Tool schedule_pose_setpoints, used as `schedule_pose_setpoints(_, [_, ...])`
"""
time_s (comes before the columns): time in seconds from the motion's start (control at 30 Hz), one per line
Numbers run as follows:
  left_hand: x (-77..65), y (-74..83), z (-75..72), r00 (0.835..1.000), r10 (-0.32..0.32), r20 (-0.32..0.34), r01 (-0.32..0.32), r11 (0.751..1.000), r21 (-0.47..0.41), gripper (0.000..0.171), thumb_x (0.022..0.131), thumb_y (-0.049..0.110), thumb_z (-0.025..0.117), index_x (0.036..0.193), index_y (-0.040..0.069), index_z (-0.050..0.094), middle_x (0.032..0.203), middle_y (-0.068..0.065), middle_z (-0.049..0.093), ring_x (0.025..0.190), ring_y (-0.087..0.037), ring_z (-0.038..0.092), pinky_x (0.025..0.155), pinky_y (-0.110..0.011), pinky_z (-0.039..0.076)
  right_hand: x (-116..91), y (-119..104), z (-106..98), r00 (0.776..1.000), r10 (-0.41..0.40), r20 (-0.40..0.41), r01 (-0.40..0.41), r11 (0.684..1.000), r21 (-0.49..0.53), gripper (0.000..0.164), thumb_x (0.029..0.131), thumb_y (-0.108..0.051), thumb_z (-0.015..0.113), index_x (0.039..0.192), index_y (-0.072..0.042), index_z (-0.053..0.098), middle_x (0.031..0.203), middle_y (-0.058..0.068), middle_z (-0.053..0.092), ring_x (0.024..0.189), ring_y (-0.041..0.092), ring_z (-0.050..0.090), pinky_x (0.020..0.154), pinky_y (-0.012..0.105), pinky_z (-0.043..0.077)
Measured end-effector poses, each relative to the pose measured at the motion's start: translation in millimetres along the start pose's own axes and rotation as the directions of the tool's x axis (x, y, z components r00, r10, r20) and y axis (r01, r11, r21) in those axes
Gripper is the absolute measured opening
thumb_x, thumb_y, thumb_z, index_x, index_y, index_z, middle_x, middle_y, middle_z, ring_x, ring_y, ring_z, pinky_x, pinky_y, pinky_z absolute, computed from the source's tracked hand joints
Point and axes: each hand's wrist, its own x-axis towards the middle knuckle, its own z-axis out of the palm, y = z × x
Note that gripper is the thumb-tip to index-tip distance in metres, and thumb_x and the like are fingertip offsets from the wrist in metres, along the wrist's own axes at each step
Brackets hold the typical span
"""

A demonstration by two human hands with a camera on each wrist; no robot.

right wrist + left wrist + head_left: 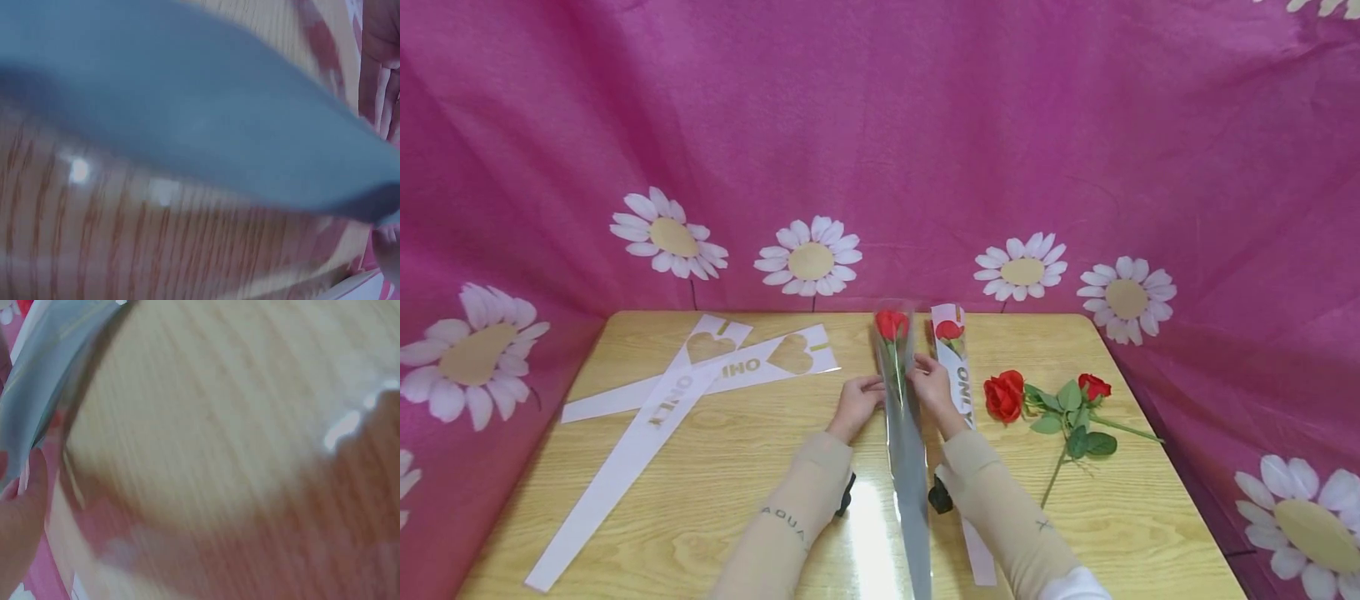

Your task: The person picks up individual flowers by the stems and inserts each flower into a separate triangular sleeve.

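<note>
A red artificial rose (892, 326) stands inside a long, narrow flower sleeve (907, 467), clear at the top and grey below. With its fingertips, my left hand (857, 407) pinches the left edge of this sleeve, below the bloom. On the opposite edge my right hand (934, 388) holds it between thumb and fingers. The left wrist view has the grey sleeve (47, 369) at its upper left, by the thumb. Across the right wrist view the sleeve (187, 112) runs broad and blurred; the fingers there are partly cut off.
Just right of my right hand lies a white ONLY sleeve (962, 392) with a rose in it, partly under my forearm. Two loose red roses (1003, 396) lie farther right. Two crossed white sleeves (617, 467) are on the table's left. A pink daisy cloth (910, 150) rises behind.
</note>
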Motion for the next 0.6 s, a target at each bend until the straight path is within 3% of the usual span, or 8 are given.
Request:
schedule_pose_setpoints(0.03, [0.5, -6.5, 2.3, 1.000, 0.027, 0.015, -0.027, 0.999, -0.031, 0.036, 0.079, 0.005, 0.063, 0.113, -0.006, 0.060, 0.093, -0.009, 0.069, 0.083, -0.014, 0.065, 0.065, -0.023, 0.054, -4, -7, -2, 0.999, 0.020, 0.037, -0.020, 1.000, -0.012, 0.047, 0.075, -0.011, 0.066, 0.120, -0.002, 0.057, 0.104, 0.012, 0.065, 0.092, 0.020, 0.063, 0.073, 0.031, 0.052])
schedule_pose_setpoints(0.13, [3.9, -18.5, 9.1, 0.999, -0.026, 0.032, 0.026, 1.000, -0.009, 0.044, 0.081, 0.008, 0.063, 0.121, -0.007, 0.053, 0.105, -0.014, 0.066, 0.095, -0.018, 0.064, 0.076, -0.027, 0.053, -14, -21, -6, 0.995, 0.027, 0.092, -0.026, 1.000, -0.018, 0.057, 0.075, -0.014, 0.068, 0.128, -0.002, 0.051, 0.115, 0.013, 0.060, 0.098, 0.022, 0.061, 0.076, 0.032, 0.052])
schedule_pose_setpoints(0.2, [9.0, -34.4, 9.2, 0.999, -0.015, 0.047, 0.016, 1.000, -0.020, 0.050, 0.080, 0.012, 0.066, 0.125, -0.005, 0.051, 0.112, -0.013, 0.063, 0.100, -0.016, 0.062, 0.078, -0.024, 0.052, -15, -25, -6, 0.993, 0.046, 0.111, -0.040, 0.998, -0.057, 0.063, 0.076, -0.016, 0.068, 0.132, -0.001, 0.045, 0.124, 0.015, 0.055, 0.105, 0.025, 0.058, 0.080, 0.033, 0.052])
schedule_pose_setpoints(0.3, [8.2, -33.2, 11.6, 0.997, -0.054, 0.063, 0.056, 0.998, -0.032, 0.058, 0.077, 0.010, 0.066, 0.130, -0.003, 0.046, 0.123, -0.014, 0.057, 0.107, -0.016, 0.058, 0.083, -0.024, 0.051, -14, -27, -6, 0.992, 0.036, 0.124, -0.021, 0.993, -0.120, 0.068, 0.078, -0.018, 0.068, 0.136, 0.000, 0.039, 0.133, 0.017, 0.046, 0.111, 0.025, 0.054, 0.082, 0.031, 0.051])
schedule_pose_setpoints(0.37, [-3.4, -1.8, 17.2, 0.992, -0.098, 0.075, 0.100, 0.995, -0.013, 0.059, 0.079, 0.008, 0.064, 0.133, -0.002, 0.043, 0.128, -0.015, 0.053, 0.113, -0.019, 0.055, 0.087, -0.027, 0.049, -13, -30, -6, 0.989, 0.034, 0.144, -0.010, 0.986, -0.165, 0.070, 0.079, -0.020, 0.068, 0.138, 0.000, 0.036, 0.136, 0.019, 0.043, 0.114, 0.026, 0.052, 0.084, 0.031, 0.051])
schedule_pose_setpoints(0.47, [-29.8, 66.6, 29.7, 0.981, -0.179, 0.080, 0.177, 0.984, 0.032, 0.059, 0.081, 0.000, 0.057, 0.136, -0.006, 0.036, 0.133, -0.021, 0.045, 0.121, -0.027, 0.047, 0.095, -0.034, 0.045, -12, -32, -4, 0.989, 0.006, 0.148, 0.029, 0.972, -0.231, 0.069, 0.079, -0.023, 0.068, 0.135, 0.001, 0.038, 0.131, 0.021, 0.047, 0.112, 0.025, 0.053, 0.081, 0.028, 0.051])
schedule_pose_setpoints(0.53, [-46.0, 109.2, 36.7, 0.971, -0.225, 0.085, 0.222, 0.974, 0.042, 0.059, 0.081, -0.004, 0.053, 0.136, -0.009, 0.032, 0.135, -0.025, 0.040, 0.125, -0.033, 0.041, 0.099, -0.039, 0.041, -18, -45, -4, 0.988, -0.002, 0.153, 0.042, 0.964, -0.262, 0.067, 0.078, -0.022, 0.068, 0.134, 0.002, 0.039, 0.127, 0.021, 0.050, 0.110, 0.025, 0.053, 0.083, 0.030, 0.050])
schedule_pose_setpoints(0.6, [-57.4, 136.3, 40.6, 0.967, -0.234, 0.098, 0.231, 0.972, 0.042, 0.060, 0.081, -0.006, 0.050, 0.136, -0.011, 0.029, 0.136, -0.027, 0.037, 0.127, -0.035, 0.036, 0.100, -0.039, 0.039, -30, -67, -2, 0.990, -0.007, 0.143, 0.049, 0.955, -0.293, 0.065, 0.077, -0.020, 0.067, 0.131, 0.004, 0.041, 0.122, 0.022, 0.052, 0.109, 0.026, 0.053, 0.085, 0.032, 0.048])
